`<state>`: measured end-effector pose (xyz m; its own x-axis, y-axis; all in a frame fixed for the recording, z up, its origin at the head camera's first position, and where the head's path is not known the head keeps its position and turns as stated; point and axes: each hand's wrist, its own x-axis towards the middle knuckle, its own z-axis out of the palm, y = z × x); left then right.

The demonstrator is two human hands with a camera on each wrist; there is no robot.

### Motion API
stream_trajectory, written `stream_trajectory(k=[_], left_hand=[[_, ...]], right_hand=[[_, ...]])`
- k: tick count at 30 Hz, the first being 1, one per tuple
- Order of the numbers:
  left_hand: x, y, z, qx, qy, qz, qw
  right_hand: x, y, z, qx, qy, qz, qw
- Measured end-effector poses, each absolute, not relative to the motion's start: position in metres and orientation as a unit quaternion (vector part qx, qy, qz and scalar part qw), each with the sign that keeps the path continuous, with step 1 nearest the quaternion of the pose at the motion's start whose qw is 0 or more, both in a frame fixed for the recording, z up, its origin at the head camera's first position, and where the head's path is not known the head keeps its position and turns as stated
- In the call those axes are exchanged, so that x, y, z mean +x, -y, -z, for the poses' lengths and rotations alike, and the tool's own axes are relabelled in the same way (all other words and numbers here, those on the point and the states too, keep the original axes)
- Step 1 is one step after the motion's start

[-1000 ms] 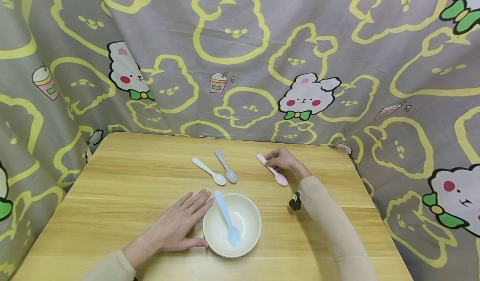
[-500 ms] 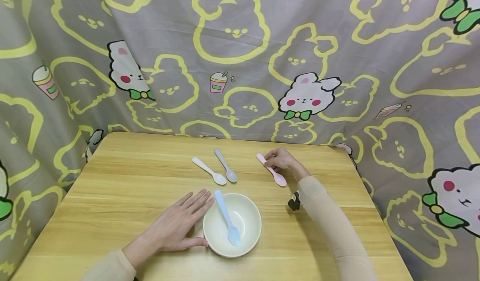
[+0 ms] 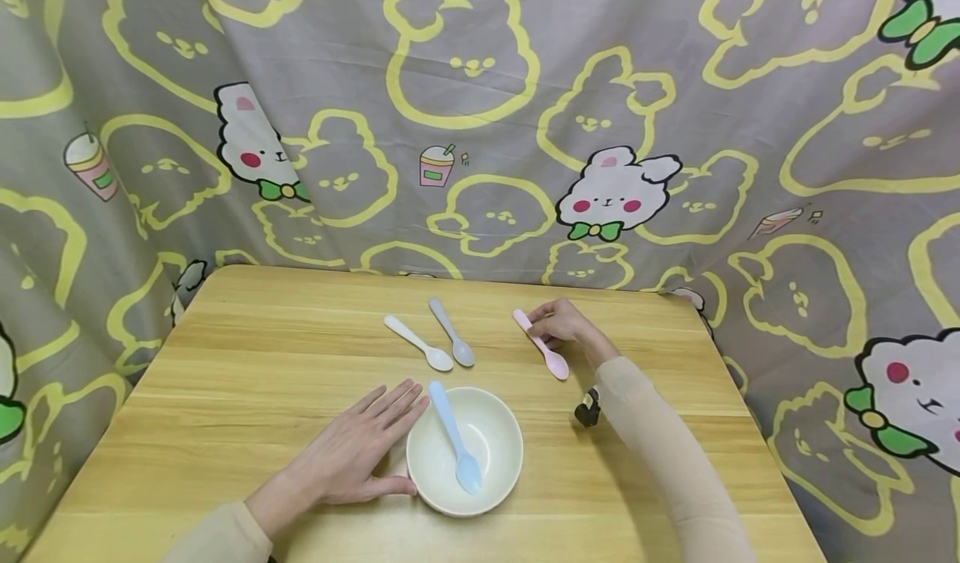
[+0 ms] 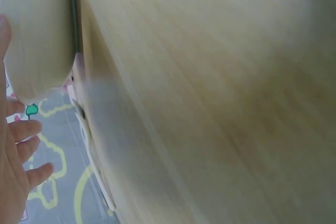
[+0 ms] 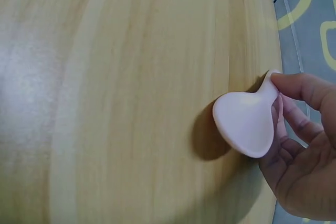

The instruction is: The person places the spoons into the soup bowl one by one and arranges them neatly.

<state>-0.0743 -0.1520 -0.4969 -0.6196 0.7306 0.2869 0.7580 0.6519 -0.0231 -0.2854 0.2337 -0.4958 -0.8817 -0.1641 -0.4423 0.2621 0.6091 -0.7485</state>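
Right hand [image 3: 566, 321] pinched pink spoon [image 3: 557, 366] by handle, fingers [image 5: 299, 120] nearly closed; spoon ran 11-to-5 o'clock, at 1 o'clock from bowl [image 3: 501, 454]. Left hand [image 3: 356, 453], farther off, held nothing, straight-fingered at bowl's 9 o'clock.

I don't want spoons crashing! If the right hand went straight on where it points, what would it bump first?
Probably the grey spoon: in the head view, the right hand, holding the pink spoon, points left. Its height is unclear, so it might pass over.
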Motion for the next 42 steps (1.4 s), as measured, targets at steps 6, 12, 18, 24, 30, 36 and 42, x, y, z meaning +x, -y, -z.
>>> stream_trajectory(k=[6,12,18,24,30,36,42], left_hand=[[-0.075,0.153,0.498,-0.416,0.897,0.050,0.141],[-0.075,0.153,0.499,-0.417,0.896,0.048,0.145],[-0.075,0.152,0.497,-0.415,0.898,0.048,0.140],[-0.075,0.152,0.497,-0.414,0.898,0.049,0.137],[-0.075,0.152,0.498,-0.412,0.900,0.048,0.136],[-0.074,0.152,0.498,-0.410,0.901,0.047,0.134],[-0.074,0.153,0.499,-0.411,0.900,0.049,0.137]], right_hand=[[-0.280,-0.235,0.497,0.038,-0.854,0.464,0.232],[-0.275,-0.236,0.496,0.052,-0.846,0.482,0.221],[-0.271,-0.240,0.496,0.058,-0.832,0.509,0.213],[-0.268,-0.245,0.495,0.059,-0.819,0.533,0.204],[-0.264,-0.248,0.495,0.059,-0.812,0.548,0.193],[-0.262,-0.249,0.493,0.059,-0.807,0.556,0.191],[-0.258,-0.250,0.485,0.057,-0.796,0.572,0.190]])
